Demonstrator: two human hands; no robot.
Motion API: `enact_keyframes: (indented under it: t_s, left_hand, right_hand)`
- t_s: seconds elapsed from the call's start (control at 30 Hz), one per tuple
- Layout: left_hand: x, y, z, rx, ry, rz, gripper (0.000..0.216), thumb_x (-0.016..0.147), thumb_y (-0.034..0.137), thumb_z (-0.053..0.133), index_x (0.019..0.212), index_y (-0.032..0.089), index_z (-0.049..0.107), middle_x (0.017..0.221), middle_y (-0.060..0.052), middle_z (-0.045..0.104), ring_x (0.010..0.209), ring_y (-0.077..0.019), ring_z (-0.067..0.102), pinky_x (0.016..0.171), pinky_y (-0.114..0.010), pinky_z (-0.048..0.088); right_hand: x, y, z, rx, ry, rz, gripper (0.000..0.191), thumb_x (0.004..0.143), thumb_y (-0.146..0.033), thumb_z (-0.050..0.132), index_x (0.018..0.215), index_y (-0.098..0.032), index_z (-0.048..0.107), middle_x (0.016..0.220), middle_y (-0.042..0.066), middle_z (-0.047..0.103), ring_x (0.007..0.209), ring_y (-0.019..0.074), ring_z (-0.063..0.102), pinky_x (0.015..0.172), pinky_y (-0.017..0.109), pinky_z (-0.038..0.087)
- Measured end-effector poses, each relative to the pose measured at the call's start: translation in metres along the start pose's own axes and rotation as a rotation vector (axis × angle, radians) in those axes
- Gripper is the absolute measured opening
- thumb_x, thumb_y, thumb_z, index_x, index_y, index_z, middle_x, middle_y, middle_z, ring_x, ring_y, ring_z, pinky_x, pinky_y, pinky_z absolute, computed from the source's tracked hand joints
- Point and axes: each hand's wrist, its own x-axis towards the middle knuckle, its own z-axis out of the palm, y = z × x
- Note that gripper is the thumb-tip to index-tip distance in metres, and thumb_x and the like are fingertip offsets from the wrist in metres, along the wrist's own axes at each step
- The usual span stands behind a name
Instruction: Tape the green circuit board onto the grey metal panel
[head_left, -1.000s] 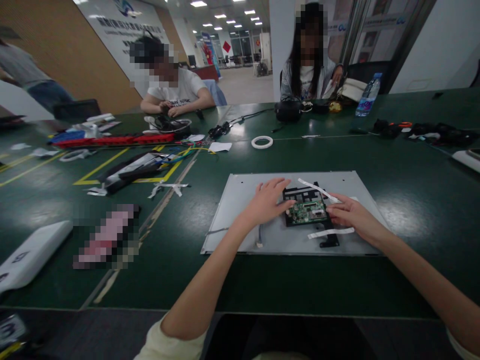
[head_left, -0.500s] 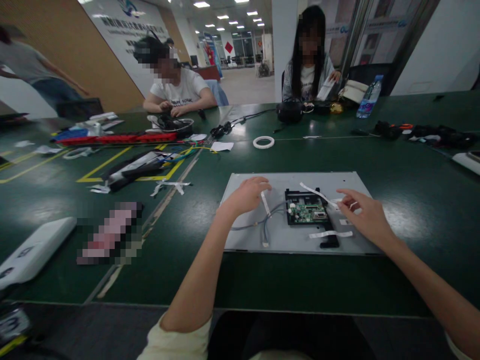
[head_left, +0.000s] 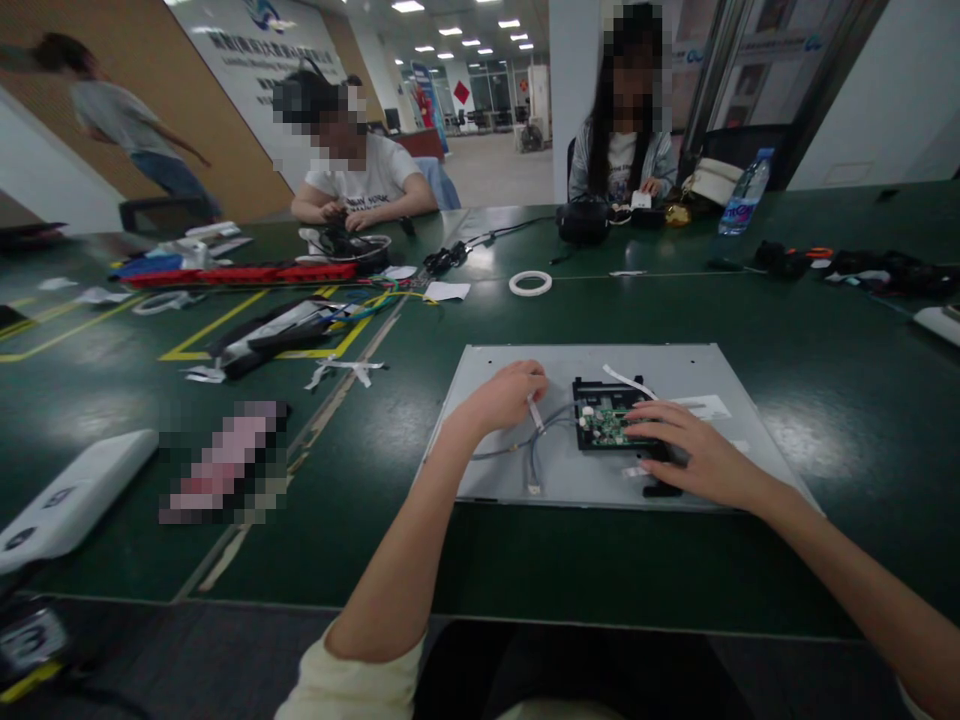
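Panel: lay flat, close to the front edge of the counter.
Cables: ran across the panel, left of the circuit board.
Right hand: open, fingers spread over the board's right side; contact could not be told.
Circuit board: sat on the panel.
Left hand: fingers curled at a tape strip; whether they gripped it could not be told.
Tape roll: lay beyond the panel.
Bottle: stood near the counter's far edge.
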Motion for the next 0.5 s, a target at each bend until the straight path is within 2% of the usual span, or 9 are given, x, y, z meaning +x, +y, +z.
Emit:
enact_keyframes:
  t_s: [0.13,0.23,0.33,0.5]
  left_hand:
    - [0.001,-0.001,0.001,0.01,0.039,-0.025,0.021,0.067,0.001,0.042,0.077,0.016,0.054,0.098,-0.008,0.055,0.093,-0.0194,0.052,0.08,-0.031,0.041]
    - [0.0,-0.005,0.001,-0.044,0.071,-0.056,0.023,0.069,0.004,0.043,0.086,0.016,0.054,0.093,-0.006,0.057,0.086,-0.0177,0.054,0.077,-0.029,0.042]
    - [-0.002,-0.01,0.0,-0.128,0.104,-0.083,0.022,0.077,0.01,0.045,0.095,0.016,0.056,0.093,-0.005,0.061,0.087,-0.0176,0.057,0.079,-0.029,0.042]
    - [-0.005,-0.015,-0.004,-0.287,0.125,-0.118,0.025,0.088,0.021,0.04,0.095,0.018,0.063,0.09,-0.003,0.067,0.084,-0.0158,0.061,0.079,-0.027,0.043]
  right_hand:
    - [0.004,0.0,0.006,0.048,0.028,0.028,0.032,0.085,-0.031,0.055,0.117,-0.026,0.057,0.128,0.004,0.05,0.12,0.0196,0.045,0.101,0.043,0.039]
    - [0.008,-0.002,0.008,0.058,0.056,0.052,0.029,0.084,-0.029,0.055,0.113,-0.027,0.059,0.125,0.003,0.053,0.118,0.0193,0.047,0.1,0.043,0.04]
    - [0.011,-0.002,0.011,0.049,0.069,0.075,0.028,0.084,-0.026,0.054,0.111,-0.027,0.06,0.123,0.002,0.055,0.115,0.019,0.049,0.1,0.043,0.04]
    - [0.019,-0.002,0.015,0.013,0.096,0.092,0.025,0.084,-0.029,0.055,0.109,-0.027,0.062,0.119,0.002,0.057,0.111,0.0196,0.052,0.097,0.044,0.042]
